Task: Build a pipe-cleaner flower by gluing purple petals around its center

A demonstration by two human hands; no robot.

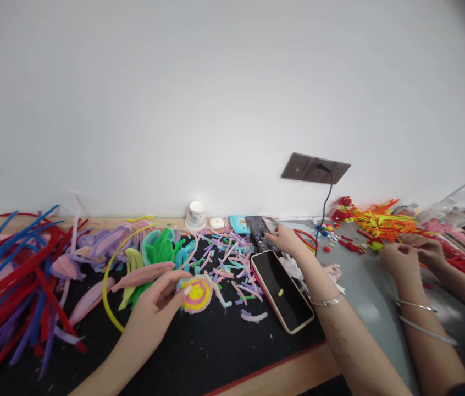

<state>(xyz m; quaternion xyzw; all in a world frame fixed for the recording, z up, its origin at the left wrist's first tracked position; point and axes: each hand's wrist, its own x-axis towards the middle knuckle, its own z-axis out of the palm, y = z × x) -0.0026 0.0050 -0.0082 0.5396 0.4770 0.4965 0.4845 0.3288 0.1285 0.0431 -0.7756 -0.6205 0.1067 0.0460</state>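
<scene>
My left hand (160,305) pinches the edge of a round coil of fuzzy pipe cleaner (197,295), yellow in the middle with pink and pale blue rings. A pale twisted strand trails from its right side. Farther back, my right hand (287,241) reaches over a dark tray or case (260,228) near the wall, its fingers stretched out and apart; nothing shows between them. Part of that dark object is blurred by pixels. Below my right forearm lies a phone (282,291) in a pale-rimmed case, with a small yellow scrap on its screen.
Long red, blue and purple pipe cleaners (18,275) heap at the left. Pink petals (145,275) and green leaf shapes (160,247) lie beside my left hand. Cut scraps (232,258) litter the black mat. A paper cup (197,213) stands by the wall. At right, a co-worker's hands (411,256) work.
</scene>
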